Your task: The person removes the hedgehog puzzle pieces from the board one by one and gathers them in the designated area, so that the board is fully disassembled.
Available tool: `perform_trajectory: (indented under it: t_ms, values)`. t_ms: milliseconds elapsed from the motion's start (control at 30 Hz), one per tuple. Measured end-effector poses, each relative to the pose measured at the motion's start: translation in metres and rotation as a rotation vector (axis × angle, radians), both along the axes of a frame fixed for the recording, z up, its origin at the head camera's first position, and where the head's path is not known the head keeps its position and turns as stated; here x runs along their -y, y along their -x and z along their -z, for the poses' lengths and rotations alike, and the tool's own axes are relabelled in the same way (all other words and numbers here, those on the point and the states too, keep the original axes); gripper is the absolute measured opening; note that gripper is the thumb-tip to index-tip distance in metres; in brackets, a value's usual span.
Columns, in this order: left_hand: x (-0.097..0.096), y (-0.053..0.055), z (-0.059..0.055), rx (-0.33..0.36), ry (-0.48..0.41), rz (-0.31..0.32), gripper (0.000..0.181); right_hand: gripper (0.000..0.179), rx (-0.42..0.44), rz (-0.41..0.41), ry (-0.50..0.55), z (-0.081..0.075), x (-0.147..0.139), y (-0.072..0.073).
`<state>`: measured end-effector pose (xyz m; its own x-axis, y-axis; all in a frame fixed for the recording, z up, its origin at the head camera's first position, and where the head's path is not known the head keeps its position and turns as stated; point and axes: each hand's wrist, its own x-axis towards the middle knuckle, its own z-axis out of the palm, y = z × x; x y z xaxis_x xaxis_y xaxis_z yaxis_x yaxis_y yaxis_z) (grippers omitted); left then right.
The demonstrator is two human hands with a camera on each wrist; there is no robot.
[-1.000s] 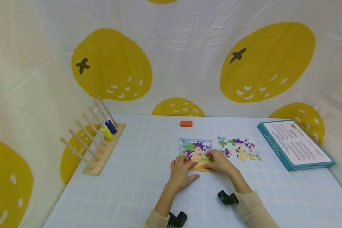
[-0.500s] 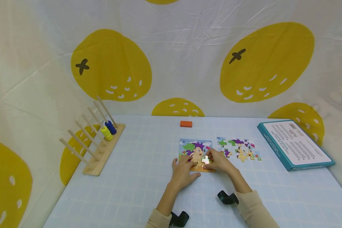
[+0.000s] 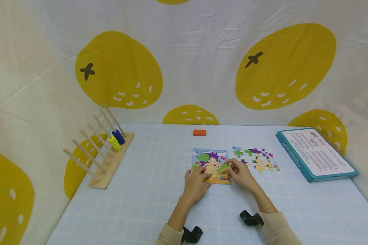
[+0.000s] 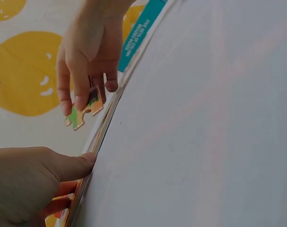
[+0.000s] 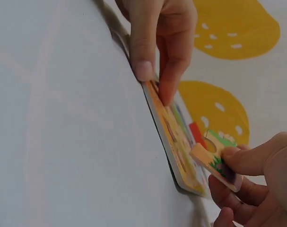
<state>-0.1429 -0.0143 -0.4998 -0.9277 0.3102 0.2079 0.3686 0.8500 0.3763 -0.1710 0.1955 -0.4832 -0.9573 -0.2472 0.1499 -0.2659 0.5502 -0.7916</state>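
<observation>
A cartoon jigsaw puzzle board (image 3: 210, 156) lies on the table in the head view. My left hand (image 3: 194, 185) holds its near left part, fingertips on top and thumb at the front edge, as the right wrist view also shows. Over the board's right side, my right hand (image 3: 242, 175) pinches a green and orange puzzle piece (image 5: 216, 165) between thumb and fingers. That piece is tilted and raised off the board. To the right lie several loose puzzle pieces (image 3: 259, 166), partly behind the right hand.
A wooden peg rack (image 3: 110, 166) with yellow rings (image 3: 114, 143) and blue rings (image 3: 118, 136) stands on the left. At the back is an orange block (image 3: 199, 132). A flat teal box (image 3: 320, 153) lies at the right.
My right hand has lifted and turned the puzzle piece, moving slightly right. My left thumb has drawn in to the board's front edge. The board stays in place.
</observation>
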Motion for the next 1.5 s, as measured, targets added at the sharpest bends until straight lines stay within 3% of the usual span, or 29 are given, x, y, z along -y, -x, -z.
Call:
perform_trajectory:
  t_ms: [300, 733, 1067, 1267, 1500]
  values:
    - [0.002, -0.001, 0.0, 0.02, -0.043, 0.009, 0.025, 0.024, -0.008, 0.104, 0.0, -0.004, -0.051, -0.01]
    - [0.001, -0.001, 0.003, 0.038, -0.058, 0.014, 0.025, 0.045, 0.179, 0.307, -0.1, -0.01, -0.136, -0.041]
    - [0.002, 0.0, 0.004, 0.046, -0.064, 0.01, 0.025, 0.054, 0.291, 0.314, -0.13, -0.006, -0.162, -0.052]
    - [0.001, 0.001, 0.004, 0.042, -0.053, 0.008, 0.024, 0.075, 0.327, 0.302, -0.289, -0.007, -0.162, -0.048]
    - [0.001, 0.0, 0.004, 0.041, -0.063, 0.012, 0.025, 0.078, 0.314, 0.201, -0.437, -0.013, -0.159, -0.042]
